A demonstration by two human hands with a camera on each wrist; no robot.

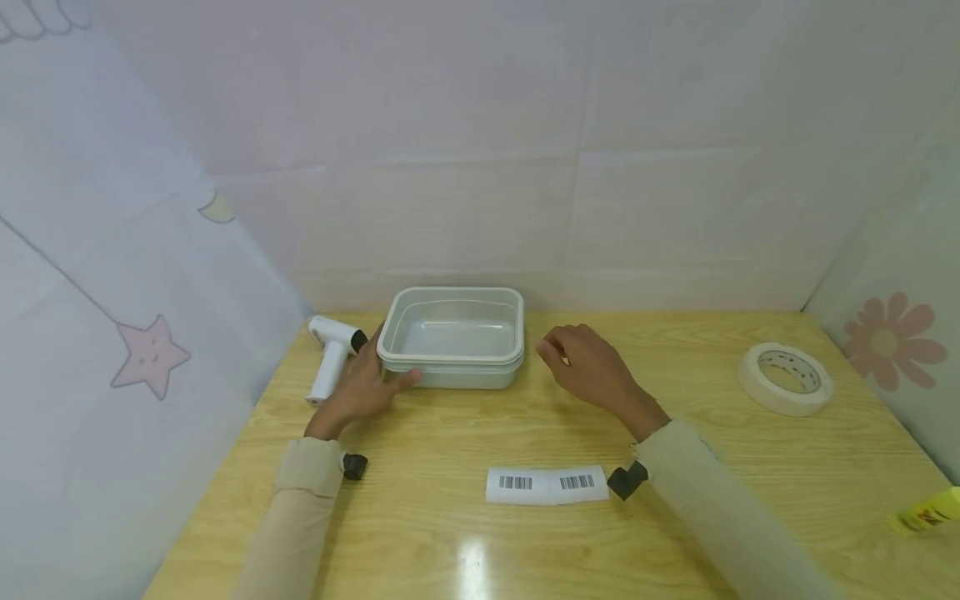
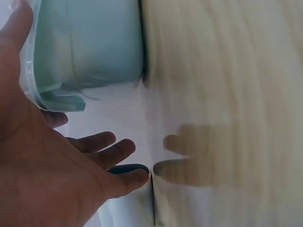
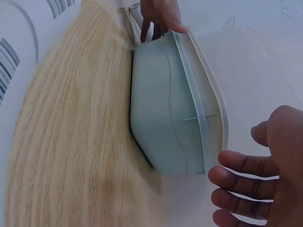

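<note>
Pale grey-green plastic rectangular tubs (image 1: 457,375), nested in a stack, are standing left of centre at the far side of a light wood-grain table (image 1: 420,467). Two hands are flanking them, apart from each other: the left hand (image 1: 366,385), fingers spread, is touching the left end; the right hand (image 1: 588,367), fingers loosely bent, is hovering just beside the right end. Left, a white pistol-shaped device with a black tip (image 1: 330,367) is lying beside the left hand. Nearer, a white paper strip bearing two barcodes (image 1: 548,487) is lying flat. Right, a cream tape roll (image 1: 783,404) is resting; nearer, a yellow tube (image 1: 928,512).
</note>
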